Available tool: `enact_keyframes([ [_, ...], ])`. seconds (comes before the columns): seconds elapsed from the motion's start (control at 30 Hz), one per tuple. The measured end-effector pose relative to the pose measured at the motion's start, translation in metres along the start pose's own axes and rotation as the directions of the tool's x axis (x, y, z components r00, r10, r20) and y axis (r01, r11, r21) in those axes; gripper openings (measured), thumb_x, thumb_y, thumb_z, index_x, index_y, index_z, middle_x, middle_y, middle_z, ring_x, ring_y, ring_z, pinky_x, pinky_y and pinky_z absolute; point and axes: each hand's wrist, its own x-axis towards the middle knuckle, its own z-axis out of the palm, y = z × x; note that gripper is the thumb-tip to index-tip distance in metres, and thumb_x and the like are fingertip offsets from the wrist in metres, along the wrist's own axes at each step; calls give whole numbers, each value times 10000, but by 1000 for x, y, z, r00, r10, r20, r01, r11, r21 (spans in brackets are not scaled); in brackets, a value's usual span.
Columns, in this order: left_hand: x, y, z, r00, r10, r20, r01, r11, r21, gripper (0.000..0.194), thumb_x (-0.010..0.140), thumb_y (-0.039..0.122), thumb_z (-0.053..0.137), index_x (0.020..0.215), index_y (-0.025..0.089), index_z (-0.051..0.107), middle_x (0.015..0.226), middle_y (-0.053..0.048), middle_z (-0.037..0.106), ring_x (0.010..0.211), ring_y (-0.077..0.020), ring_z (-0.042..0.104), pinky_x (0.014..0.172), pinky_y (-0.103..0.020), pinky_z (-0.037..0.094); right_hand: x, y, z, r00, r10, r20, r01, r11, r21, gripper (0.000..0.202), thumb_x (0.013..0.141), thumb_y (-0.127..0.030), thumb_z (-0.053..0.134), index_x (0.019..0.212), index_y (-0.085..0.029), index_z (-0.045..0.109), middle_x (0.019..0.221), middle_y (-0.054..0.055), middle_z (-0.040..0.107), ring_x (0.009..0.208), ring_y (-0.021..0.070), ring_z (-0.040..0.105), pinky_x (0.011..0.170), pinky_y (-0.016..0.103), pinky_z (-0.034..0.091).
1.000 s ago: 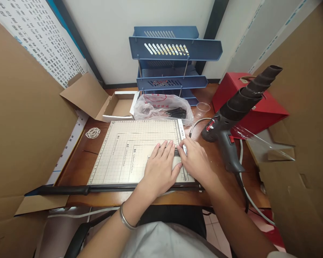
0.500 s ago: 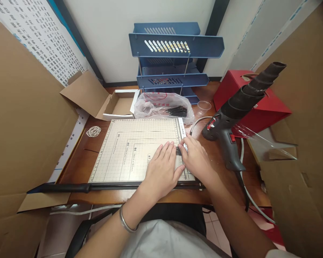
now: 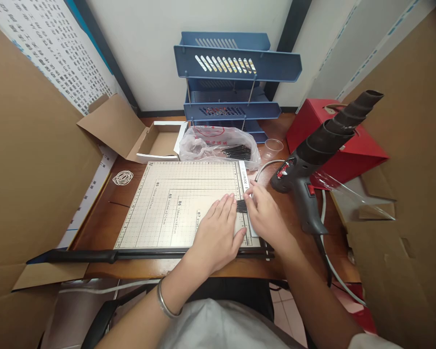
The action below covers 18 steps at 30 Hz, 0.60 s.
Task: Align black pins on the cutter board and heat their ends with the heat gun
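Observation:
A row of thin black strands (image 3: 241,206) lies across the right part of the cream paper cutter (image 3: 141,213), against its white edge strip (image 3: 245,180). My left hand (image 3: 218,230) lies flat over the left part of the strands, fingers stretched out and pointing away from me, thumb apart. My right hand (image 3: 267,213) is at the right end of the strands, over the white strip, with its fingers bent. Whether its fingertips pinch anything is too small to tell. The cutter's black handle (image 3: 83,255) lies low along the near edge.
A plastic bag (image 3: 203,145) with more black strands stands behind the cutter, beside an open carton (image 3: 163,140) and a clear cup (image 3: 273,147). Blue trays (image 3: 232,111) stand at the back. A heat gun (image 3: 308,194) and red box (image 3: 305,121) are on the right.
My right hand has shifted slightly right, off the strands, and more of them shows between my hands. My left hand stays flat. The whole view has moved a little.

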Motion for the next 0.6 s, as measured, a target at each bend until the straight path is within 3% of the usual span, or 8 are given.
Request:
enact_keyframes([
  [0.1, 0, 0, 0, 1000, 7, -4, -7, 1000, 7, 693, 1080, 471, 339, 1555, -31, 389, 1666, -211, 328, 1563, -321, 306, 1273, -465, 293, 5, -1, -2, 999, 42, -16, -41, 998, 45, 360, 1011, -371, 399, 1302, -190, 511, 1443, 161, 602, 1327, 288, 582, 1102, 493, 469],
  [0.2, 0, 1, -1, 1000, 3, -7, -3, 1000, 1, 690, 1082, 465, 332, 1569, -22, 368, 1667, -203, 331, 1567, -312, 299, 1276, -465, 287, 7, -6, 0, 996, 74, 39, -76, 996, 55, 502, 974, -347, 465, 1450, -194, 427, 1469, 167, 587, 1337, 347, 578, 1072, 564, 481],
  [0.4, 0, 1, 0, 1000, -10, 6, 10, 1000, -12, 692, 1076, 465, 347, 1567, -21, 372, 1667, -211, 328, 1565, -315, 303, 1279, -466, 278, 5, -15, 0, 987, 123, 106, -129, 990, 51, 505, 966, -254, 398, 1466, -193, 435, 1436, 193, 605, 1316, 408, 589, 1043, 628, 470],
  [0.6, 0, 0, 1, 1000, -12, -17, 11, 1000, -25, 678, 1077, 469, 345, 1554, -11, 394, 1667, -200, 334, 1571, -299, 292, 1282, -459, 279, 4, -12, 1, 985, 133, 108, -142, 987, 79, 492, 961, -252, 374, 1447, -197, 435, 1443, 184, 597, 1289, 384, 611, 1024, 593, 496],
])
